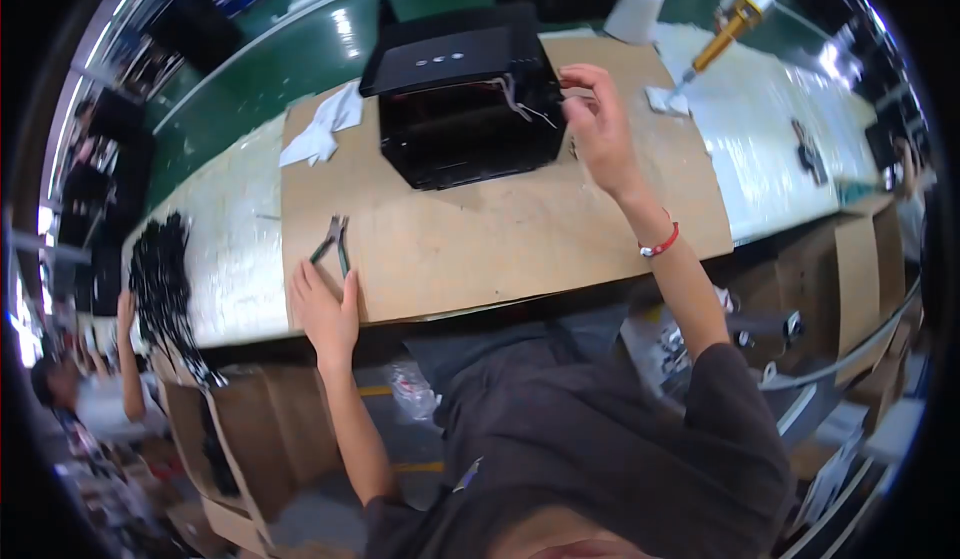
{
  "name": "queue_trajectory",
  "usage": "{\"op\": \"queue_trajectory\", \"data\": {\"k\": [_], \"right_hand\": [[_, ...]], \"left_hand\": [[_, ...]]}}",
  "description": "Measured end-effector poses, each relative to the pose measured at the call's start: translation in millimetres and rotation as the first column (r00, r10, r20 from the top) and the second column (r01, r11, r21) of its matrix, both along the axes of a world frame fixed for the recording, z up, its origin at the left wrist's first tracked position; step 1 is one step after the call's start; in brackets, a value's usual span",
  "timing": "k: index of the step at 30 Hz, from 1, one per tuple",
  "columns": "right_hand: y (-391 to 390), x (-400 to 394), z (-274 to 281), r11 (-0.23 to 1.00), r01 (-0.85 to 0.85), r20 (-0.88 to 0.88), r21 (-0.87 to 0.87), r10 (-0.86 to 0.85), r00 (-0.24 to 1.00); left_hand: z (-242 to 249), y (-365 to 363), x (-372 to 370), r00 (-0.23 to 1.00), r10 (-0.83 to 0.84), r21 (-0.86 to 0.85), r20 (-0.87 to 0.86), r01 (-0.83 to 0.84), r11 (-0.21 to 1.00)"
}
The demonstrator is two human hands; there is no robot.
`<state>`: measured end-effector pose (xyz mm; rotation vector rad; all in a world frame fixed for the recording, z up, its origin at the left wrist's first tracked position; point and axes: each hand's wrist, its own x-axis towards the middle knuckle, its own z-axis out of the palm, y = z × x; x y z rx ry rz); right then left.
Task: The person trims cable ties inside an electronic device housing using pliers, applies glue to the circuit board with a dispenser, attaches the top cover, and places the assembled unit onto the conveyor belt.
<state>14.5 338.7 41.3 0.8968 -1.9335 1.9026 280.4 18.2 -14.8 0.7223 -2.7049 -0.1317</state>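
Note:
A black box-like housing [450,64] with an open front stands on the brown cardboard sheet [450,249]. Thin wires [520,107] hang at its upper right inside. My right hand [598,129] is raised at the housing's right side, fingers bent and apart, the fingertips at or close to its edge. Near the sheet's front left edge, my left hand [328,309] touches the handles of green-handled pliers [333,243], which lie on the cardboard with their handles spread. The fingers of that hand are apart, and it does not wrap round the pliers.
White cloths [325,127] lie left of the housing. A yellow electric driver [728,37] hangs at the upper right above a small white pad [667,100]. Black cables [162,279] are bundled at the left. Cardboard boxes [815,284] stand below the bench. Other people are at the far left and right.

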Motion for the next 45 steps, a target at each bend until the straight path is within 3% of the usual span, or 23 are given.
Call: {"op": "queue_trajectory", "data": {"k": [1, 2, 4, 5, 6, 8, 9, 11, 12, 14, 16, 18, 20, 31, 37, 40, 42, 43, 45], "right_hand": [[-2.6, 10.6, 2.1, 0.992, 0.080, -0.169, 0.101, -0.062, 0.984], [-5.2, 19.1, -0.7, 0.987, 0.117, -0.146, 0.106, -0.101, 0.984], [-3.2, 22.6, -7.0, 0.925, 0.317, -0.441, 0.210, -0.200, 0.875], [-3.9, 23.0, -10.6, 0.913, 0.323, -0.416, 0.250, -0.201, 0.887], [-7.2, 20.6, -13.9, 0.901, 0.373, -0.481, 0.222, -0.231, 0.845], [-7.3, 15.4, -22.7, 0.887, 0.418, -0.509, 0.198, -0.272, 0.817], [-5.2, 10.0, -23.7, 0.884, 0.432, -0.578, 0.181, -0.259, 0.773], [-2.2, 5.6, -24.8, 0.891, 0.430, -0.648, 0.146, -0.242, 0.722], [-2.5, 4.6, -25.0, 0.890, 0.434, -0.651, 0.139, -0.248, 0.718], [-3.1, 6.2, -26.6, 0.920, 0.366, -0.587, 0.138, -0.221, 0.779], [-3.4, 5.0, -28.4, 0.934, 0.334, -0.577, 0.128, -0.204, 0.791], [-2.3, 6.9, -29.3, 0.937, 0.320, -0.532, 0.139, -0.202, 0.822], [-3.5, 7.2, -32.1, 0.946, 0.297, -0.533, 0.133, -0.184, 0.826], [-0.5, 6.2, -35.7, 0.965, 0.243, -0.452, 0.094, -0.176, 0.875], [1.2, 7.3, -34.8, 0.968, 0.230, -0.433, 0.100, -0.166, 0.886], [0.9, 7.3, -33.9, 0.970, 0.220, -0.426, 0.100, -0.158, 0.891], [0.4, 9.2, -32.8, 0.974, 0.202, -0.392, 0.102, -0.147, 0.908], [1.2, 11.9, -30.8, 0.976, 0.193, -0.397, 0.102, -0.138, 0.907], [5.7, 16.7, -21.1, 0.954, 0.260, -0.472, 0.152, -0.161, 0.867]], "left_hand": [[9.2, 3.7, -1.0, 0.999, 0.001, -0.030, 0.045, 0.000, 1.000], [12.0, 1.5, -3.5, 0.997, 0.015, -0.100, 0.072, -0.008, 0.995], [10.0, -1.3, -13.7, 1.000, -0.017, 0.179, 0.019, 0.013, 0.984], [9.9, 2.7, -18.3, 0.999, 0.031, 0.292, -0.018, -0.025, 0.956], [7.9, 6.9, -23.3, 0.998, 0.032, 0.258, -0.048, -0.018, 0.966], [-19.2, 2.1, -18.0, 0.951, -0.070, 0.095, -0.301, 0.103, 0.990], [-19.7, 5.5, -20.0, 0.958, -0.086, 0.093, -0.275, 0.116, 0.989], [-12.9, 30.3, -25.3, 0.854, -0.049, 0.132, -0.517, 0.136, 0.982], [-10.3, 42.7, -26.8, 0.839, -0.037, 0.309, -0.544, 0.240, 0.920], [5.3, 82.3, -38.0, 0.827, 0.028, 0.626, -0.561, 0.402, 0.668], [39.6, 119.0, -65.6, 0.931, -0.038, 0.860, -0.364, 0.351, 0.371], [47.2, 130.6, -95.2, 0.939, -0.241, 0.939, -0.243, 0.291, 0.186], [40.9, 141.6, -112.8, 0.917, -0.264, 0.953, -0.299, 0.302, -0.031], [42.2, 161.9, -139.0, 0.893, -0.385, 0.955, -0.232, 0.285, 0.085], [41.2, 173.0, -149.2, 0.900, -0.346, 0.957, -0.264, 0.289, 0.020], [43.5, 176.3, -153.8, 0.917, -0.228, 0.941, -0.328, 0.339, 0.011], [43.4, 169.4, -153.6, 0.912, -0.332, 0.937, -0.241, 0.307, 0.165], [42.3, 168.7, -154.4, 0.914, -0.322, 0.936, -0.246, 0.311, 0.167], [39.7, 171.3, -156.7, 0.904, -0.297, 0.943, -0.306, 0.330, 0.031]]}}
